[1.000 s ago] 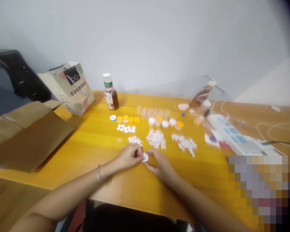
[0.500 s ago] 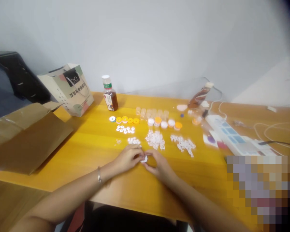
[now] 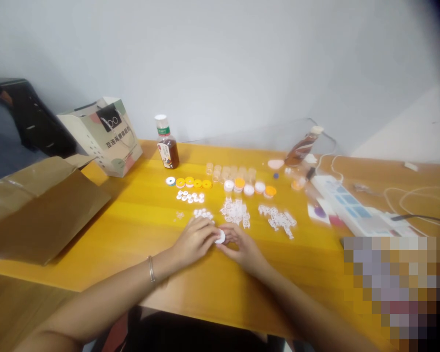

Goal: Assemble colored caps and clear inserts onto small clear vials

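Lying as it did half a second ago, the layout on the desk [image 3: 139, 234] is unchanged around the hands. The open cardboard box [image 3: 44, 215] at the left edge shows no lettering. On the paper bag [image 3: 113, 142], by the back left corner, a line of Chinese characters begins 互连; the remainder is blurred, below a black panel with a pale emblem. The bottle [image 3: 168, 151] at the back edge has a green band and a white label, too small to read. The left hand [image 3: 196, 240] is clamped on a white disc, thumb to fingers, and the right hand [image 3: 247, 250] closes on its other side, its fingers now more curled. Held toward the front edge, the white disc [image 3: 220, 237] shows more of its face than before.
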A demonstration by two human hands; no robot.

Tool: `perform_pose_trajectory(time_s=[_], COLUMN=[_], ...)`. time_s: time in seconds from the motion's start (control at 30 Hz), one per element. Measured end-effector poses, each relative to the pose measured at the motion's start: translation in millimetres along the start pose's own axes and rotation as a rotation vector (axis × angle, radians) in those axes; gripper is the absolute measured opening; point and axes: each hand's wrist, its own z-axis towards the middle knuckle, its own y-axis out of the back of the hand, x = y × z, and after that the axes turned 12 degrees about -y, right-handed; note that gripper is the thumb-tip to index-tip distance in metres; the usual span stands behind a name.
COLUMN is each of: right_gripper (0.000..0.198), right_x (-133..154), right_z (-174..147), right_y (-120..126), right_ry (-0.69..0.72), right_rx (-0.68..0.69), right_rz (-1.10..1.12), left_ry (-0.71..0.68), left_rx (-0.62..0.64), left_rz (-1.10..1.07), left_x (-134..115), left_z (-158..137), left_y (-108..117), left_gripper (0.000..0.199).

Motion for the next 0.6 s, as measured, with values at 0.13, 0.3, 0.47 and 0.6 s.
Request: perform_pose_trajectory(time_s=[0.13, 0.3, 0.47, 0.6], right_gripper=[0.029, 0.03, 0.03, 0.03], right_x=[3, 8, 8, 7], right_z=[0, 0, 1, 1], right_y=[-5, -4, -3, -3], right_ry=[-0.09, -0.108, -0.111, -0.111], right_rx=[0.026, -0.048, -0.101, -0.089], right_rz=[0.235, 0.291, 0.292, 0.32], left_ry=[-0.044, -0.055, 0.005, 0.006], left_rx=[-0.049, -0.144, -0.191, -0.18], left_rz=[0.015, -0.059, -0.13, -0.152], left_x=[-1, 0, 1, 4], left_z=[0, 1, 3, 2], left_y=[0, 6, 14, 13], left_gripper=[0.014, 0.017, 0.018, 0.018])
